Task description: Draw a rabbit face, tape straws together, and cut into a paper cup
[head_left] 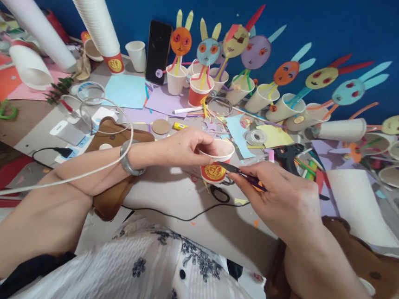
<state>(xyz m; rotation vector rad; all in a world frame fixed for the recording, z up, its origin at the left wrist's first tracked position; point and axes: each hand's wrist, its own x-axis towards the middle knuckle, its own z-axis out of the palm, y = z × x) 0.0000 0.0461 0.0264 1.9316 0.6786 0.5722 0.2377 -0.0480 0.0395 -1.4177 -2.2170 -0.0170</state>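
A red-and-white paper cup point(213, 171) with a gold print stands upright in front of me. My left hand point(185, 148) grips its rim, thumb outside and fingers reaching over the opening. In my right hand point(279, 193) is a dark, thin-bladed knife point(229, 167), its pointed tip against the cup's side just below the rim. Whether the tip has pierced the wall I cannot tell. Below the cup lies a black scissors handle point(219, 194). Beside the left hand are a yellow cutter point(179, 126) and a round cardboard disc point(161, 127).
Paper rabbit faces on straws stand in cups along the blue wall, one an orange rabbit point(181, 41). A tall cup stack point(95, 19) and a phone point(158, 52) are at the back. A white cable point(60, 181) crosses my left arm. A glue gun point(286, 156) lies right.
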